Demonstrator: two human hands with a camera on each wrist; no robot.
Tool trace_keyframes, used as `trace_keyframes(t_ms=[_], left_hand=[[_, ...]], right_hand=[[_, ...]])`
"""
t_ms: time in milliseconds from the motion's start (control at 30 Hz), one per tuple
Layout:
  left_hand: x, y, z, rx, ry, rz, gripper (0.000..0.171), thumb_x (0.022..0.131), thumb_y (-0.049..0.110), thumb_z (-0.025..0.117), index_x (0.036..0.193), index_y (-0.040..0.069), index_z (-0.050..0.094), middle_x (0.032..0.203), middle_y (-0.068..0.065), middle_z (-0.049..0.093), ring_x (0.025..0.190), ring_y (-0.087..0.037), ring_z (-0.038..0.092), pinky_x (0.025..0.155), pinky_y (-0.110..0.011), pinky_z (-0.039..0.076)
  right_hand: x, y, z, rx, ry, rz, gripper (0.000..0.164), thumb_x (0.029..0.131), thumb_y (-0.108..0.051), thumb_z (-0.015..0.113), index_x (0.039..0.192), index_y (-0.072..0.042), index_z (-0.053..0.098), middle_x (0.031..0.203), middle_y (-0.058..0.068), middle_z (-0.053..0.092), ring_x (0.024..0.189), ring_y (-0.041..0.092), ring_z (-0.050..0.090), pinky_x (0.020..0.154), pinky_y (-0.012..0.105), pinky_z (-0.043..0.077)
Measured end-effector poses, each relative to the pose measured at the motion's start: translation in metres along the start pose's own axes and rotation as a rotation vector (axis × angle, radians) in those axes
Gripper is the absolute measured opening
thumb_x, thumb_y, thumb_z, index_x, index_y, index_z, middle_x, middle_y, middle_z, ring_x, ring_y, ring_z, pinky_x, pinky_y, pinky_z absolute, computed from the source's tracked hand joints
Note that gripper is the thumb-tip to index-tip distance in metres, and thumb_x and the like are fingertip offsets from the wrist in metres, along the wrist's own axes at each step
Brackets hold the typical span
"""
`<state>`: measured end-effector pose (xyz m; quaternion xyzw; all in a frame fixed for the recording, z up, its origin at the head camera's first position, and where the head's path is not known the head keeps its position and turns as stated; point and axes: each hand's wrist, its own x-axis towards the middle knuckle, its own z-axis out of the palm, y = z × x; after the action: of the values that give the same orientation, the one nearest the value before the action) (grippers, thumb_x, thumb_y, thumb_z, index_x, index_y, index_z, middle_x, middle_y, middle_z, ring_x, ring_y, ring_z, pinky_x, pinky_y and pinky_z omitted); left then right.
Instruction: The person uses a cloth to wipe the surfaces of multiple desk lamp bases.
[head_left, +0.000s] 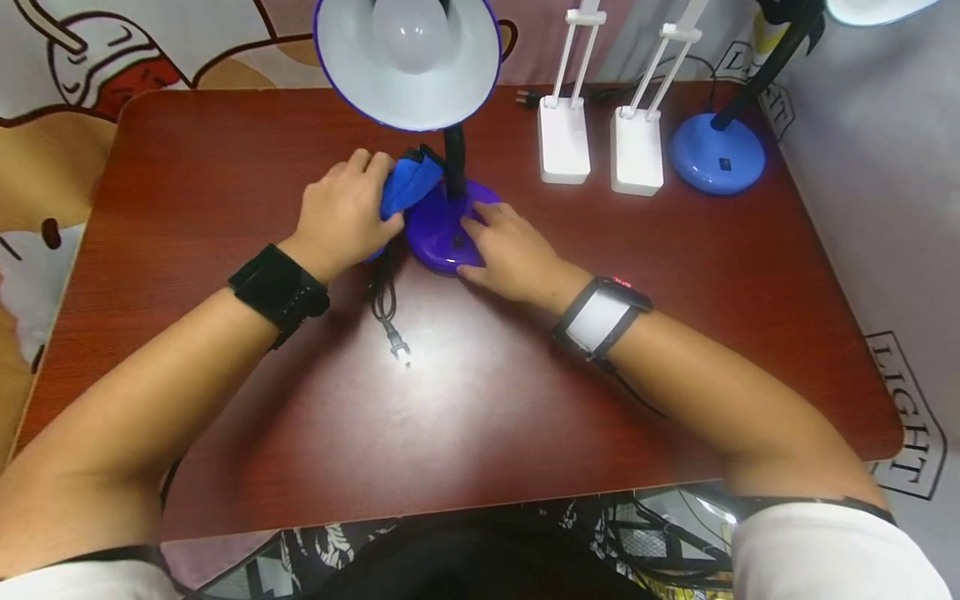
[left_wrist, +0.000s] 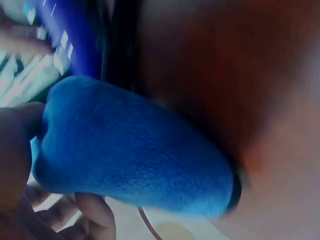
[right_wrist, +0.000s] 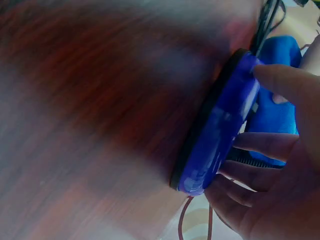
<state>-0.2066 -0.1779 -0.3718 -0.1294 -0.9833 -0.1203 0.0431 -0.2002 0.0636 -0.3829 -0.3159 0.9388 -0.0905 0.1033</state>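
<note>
A desk lamp with a round purple base [head_left: 433,242] stands at the middle of the table, its white-lined shade [head_left: 348,50] tipped toward me. My left hand [head_left: 341,204] grips a blue cloth [head_left: 408,185] beside the base and black stem. In the left wrist view, the bunched blue cloth [left_wrist: 135,150] fills the middle, with a dark bit at its far end. My right hand [head_left: 517,250] holds the base from the right, with thumb and fingers spread over its edge, as the right wrist view shows. The lamp's bundled cord [head_left: 384,304] lies in front, plug toward me.
Two white lamps with square bases [head_left: 564,142] [head_left: 637,152] stand at the back right. Beside them is another lamp with a blue round base [head_left: 717,155]. A black plug [head_left: 528,98] lies behind. Walls border the brown table [head_left: 675,400] behind and on the right.
</note>
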Motion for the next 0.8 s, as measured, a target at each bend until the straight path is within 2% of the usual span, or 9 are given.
trace_keyframes(t_ms=[133, 267, 367, 533, 600, 700, 800], left_hand=[[-0.014, 0.013, 0.013, 0.017, -0.023, 0.106, 0.058, 0.091, 0.026, 0.076, 0.137, 0.000, 0.052, 0.119, -0.023, 0.060, 0.095, -0.043, 0.066, 0.074, -0.063, 0.059], [-0.025, 0.022, 0.016, 0.024, -0.037, 0.172, 0.059, 0.089, 0.025, 0.077, 0.136, 0.000, 0.053, 0.119, -0.025, 0.060, 0.090, -0.042, 0.068, 0.072, -0.062, 0.060], [-0.023, 0.022, 0.016, 0.019, -0.047, 0.160, 0.060, 0.090, 0.027, 0.077, 0.137, -0.001, 0.053, 0.119, -0.025, 0.060, 0.090, -0.042, 0.069, 0.072, -0.062, 0.061], [-0.005, 0.014, 0.014, 0.021, -0.065, 0.048, 0.060, 0.093, 0.029, 0.074, 0.139, -0.001, 0.050, 0.118, -0.024, 0.059, 0.095, -0.042, 0.067, 0.076, -0.061, 0.059], [-0.001, 0.012, 0.014, 0.026, -0.091, 0.037, 0.061, 0.093, 0.029, 0.074, 0.140, 0.000, 0.049, 0.120, -0.024, 0.058, 0.096, -0.043, 0.067, 0.078, -0.062, 0.059], [-0.002, 0.010, 0.013, 0.021, -0.131, 0.088, 0.064, 0.092, 0.030, 0.074, 0.143, 0.000, 0.048, 0.121, -0.024, 0.057, 0.095, -0.042, 0.066, 0.078, -0.062, 0.059], [-0.011, 0.012, 0.013, -0.003, -0.144, 0.161, 0.063, 0.090, 0.028, 0.075, 0.141, 0.001, 0.050, 0.118, -0.022, 0.058, 0.090, -0.039, 0.066, 0.074, -0.061, 0.059]], right_hand=[[0.001, 0.002, 0.003, -0.038, 0.031, -0.020, 0.069, 0.098, -0.043, 0.072, 0.148, 0.002, 0.055, 0.159, 0.029, 0.044, 0.149, 0.042, 0.042, 0.125, 0.049, 0.034], [0.000, 0.004, 0.004, -0.051, 0.063, -0.036, 0.063, 0.098, -0.044, 0.072, 0.139, 0.003, 0.063, 0.157, 0.030, 0.046, 0.147, 0.043, 0.044, 0.124, 0.050, 0.035], [0.000, 0.004, 0.004, -0.053, 0.071, -0.042, 0.064, 0.098, -0.044, 0.072, 0.140, 0.003, 0.062, 0.158, 0.030, 0.045, 0.147, 0.043, 0.044, 0.124, 0.050, 0.035], [0.001, 0.003, 0.005, -0.053, 0.053, -0.036, 0.072, 0.099, -0.045, 0.071, 0.150, 0.002, 0.053, 0.160, 0.029, 0.043, 0.149, 0.042, 0.041, 0.125, 0.050, 0.033], [0.001, 0.003, 0.005, -0.055, 0.049, -0.038, 0.073, 0.099, -0.045, 0.070, 0.151, 0.002, 0.052, 0.160, 0.029, 0.042, 0.150, 0.042, 0.041, 0.126, 0.049, 0.033], [0.001, 0.004, 0.007, -0.059, 0.060, -0.046, 0.069, 0.099, -0.046, 0.070, 0.147, 0.003, 0.056, 0.159, 0.029, 0.044, 0.149, 0.042, 0.042, 0.126, 0.049, 0.033], [0.000, 0.005, 0.009, -0.060, 0.075, -0.048, 0.066, 0.098, -0.046, 0.071, 0.141, 0.004, 0.061, 0.158, 0.030, 0.044, 0.149, 0.042, 0.042, 0.125, 0.049, 0.033]])
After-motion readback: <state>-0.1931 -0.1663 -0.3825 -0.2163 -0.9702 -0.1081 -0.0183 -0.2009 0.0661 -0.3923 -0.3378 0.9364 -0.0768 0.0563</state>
